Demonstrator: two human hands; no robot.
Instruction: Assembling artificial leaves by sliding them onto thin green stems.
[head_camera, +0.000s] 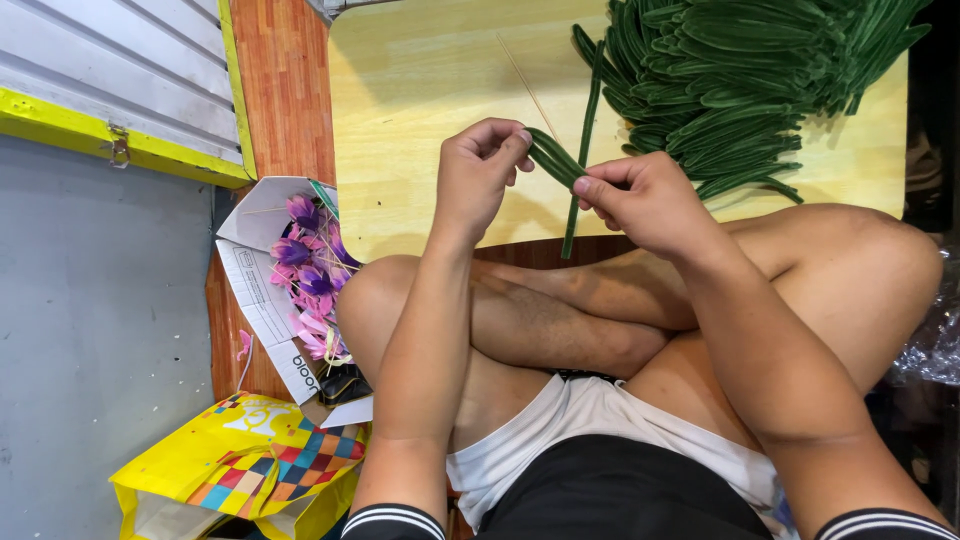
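I pinched the soft, bendy green stem (556, 160) near its top with my left hand (478, 175) and right hand (645, 200), by the low table's (420, 90) near edge.

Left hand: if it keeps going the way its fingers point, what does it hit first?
Probably the right hand: the left hand points across at it, both pinching the same green leaf strips. Depth unclear.

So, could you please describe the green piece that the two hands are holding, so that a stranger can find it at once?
Start at the pale wooden board in front of the crossed legs, with a big heap of green stems on its far right. Nearer, above the knees, the left hand and right hand pinch a short folded green stem between them. Unlike the heap, it is held off the board.
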